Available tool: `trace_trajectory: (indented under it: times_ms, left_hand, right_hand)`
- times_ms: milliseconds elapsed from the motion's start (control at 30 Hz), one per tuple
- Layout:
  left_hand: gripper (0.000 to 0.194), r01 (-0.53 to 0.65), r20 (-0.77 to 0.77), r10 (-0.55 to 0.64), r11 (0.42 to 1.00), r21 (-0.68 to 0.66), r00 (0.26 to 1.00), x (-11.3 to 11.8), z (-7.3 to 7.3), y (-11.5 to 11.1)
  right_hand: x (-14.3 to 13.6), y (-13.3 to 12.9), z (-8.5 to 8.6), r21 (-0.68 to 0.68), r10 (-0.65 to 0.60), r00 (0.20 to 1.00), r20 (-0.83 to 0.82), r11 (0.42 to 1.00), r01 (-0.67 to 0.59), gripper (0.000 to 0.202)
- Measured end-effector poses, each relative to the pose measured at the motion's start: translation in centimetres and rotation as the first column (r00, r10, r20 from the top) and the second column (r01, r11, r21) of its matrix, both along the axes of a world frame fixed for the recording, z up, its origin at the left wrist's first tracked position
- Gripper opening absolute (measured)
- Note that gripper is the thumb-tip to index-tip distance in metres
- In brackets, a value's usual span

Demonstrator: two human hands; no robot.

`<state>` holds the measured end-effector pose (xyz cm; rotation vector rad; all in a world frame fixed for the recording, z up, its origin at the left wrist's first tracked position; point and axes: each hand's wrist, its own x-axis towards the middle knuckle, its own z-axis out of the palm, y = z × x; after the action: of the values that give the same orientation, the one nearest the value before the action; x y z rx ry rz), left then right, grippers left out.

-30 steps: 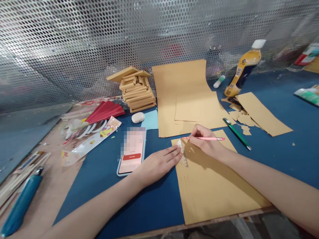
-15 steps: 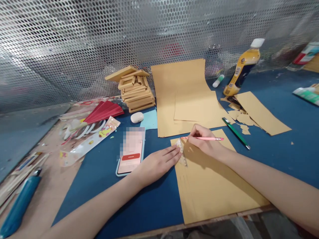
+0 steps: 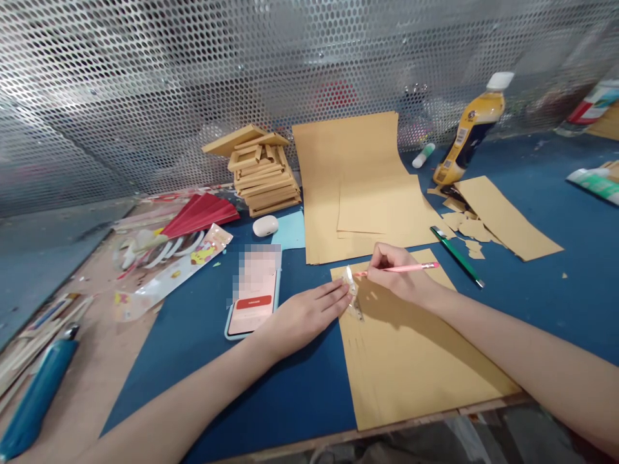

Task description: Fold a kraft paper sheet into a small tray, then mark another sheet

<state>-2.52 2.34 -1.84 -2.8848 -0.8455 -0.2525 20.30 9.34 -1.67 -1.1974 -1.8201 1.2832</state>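
Observation:
My left hand point(image 3: 307, 317) has its fingers stretched forward and pressed together, holding a clear triangular ruler point(image 3: 356, 308) at the left edge of a tan sheet of card point(image 3: 411, 361). The ruler catches a bright glare at its far end, and my left thumb is hidden. Pinched in my right hand point(image 3: 394, 270) is a pink pencil point(image 3: 414, 267), its tip pointing left, close beside the ruler. I cannot tell whether the tip touches the card. Faint pencil marks show along the card's left edge.
A phone point(image 3: 256, 290) lies left of the card, below a white earbud case point(image 3: 265, 225). Larger tan sheets point(image 3: 348, 154) and a card stack point(image 3: 265, 180) stand behind. A green utility knife point(image 3: 457, 258), card scraps point(image 3: 474, 229) and a yellow bottle point(image 3: 471, 135) are right.
The pencil tip has shifted slightly right and down, away from the ruler's far end, and its eraser end has risen. The ruler has tilted and now shows glare.

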Motion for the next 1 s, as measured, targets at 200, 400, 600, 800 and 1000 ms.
trace_trajectory:
  times_ms: [200, 400, 600, 800, 1000]
  left_hand:
    - [0.037, 0.008, 0.001, -0.008, 1.0, -0.012, 1.0, 0.0, -0.1, 0.1]
    - [0.035, 0.007, 0.027, -0.007, 1.0, -0.014, 1.0, 0.0, -0.2, 0.0]
    - [0.036, 0.005, 0.014, -0.006, 1.0, 0.021, 1.0, 0.0, -0.2, 0.0]
    - [0.036, 0.002, 0.003, -0.002, 1.0, 0.01, 1.0, 0.0, -0.1, 0.0]
    - [0.037, 0.021, 0.013, -0.021, 0.999, 0.043, 1.0, -0.1, -0.1, -0.2]
  right_hand:
    - [0.6, 0.5, 0.4, -0.012, 0.098, 0.994, 0.052, 0.995, -0.098, 0.019]
    - [1.1, 0.8, 0.7, -0.108, 0.204, 0.975, 0.086, 0.975, -0.195, 0.014]
    - [1.3, 0.9, 0.8, -0.167, 0.307, 0.951, 0.039, 0.94, -0.296, 0.008]
    - [1.6, 0.8, 0.9, -0.253, 0.382, 0.924, -0.019, 0.892, -0.374, 0.01]
    - [1.0, 0.7, 1.2, -0.309, 0.268, 0.918, -0.294, 0.882, -0.356, 0.012]
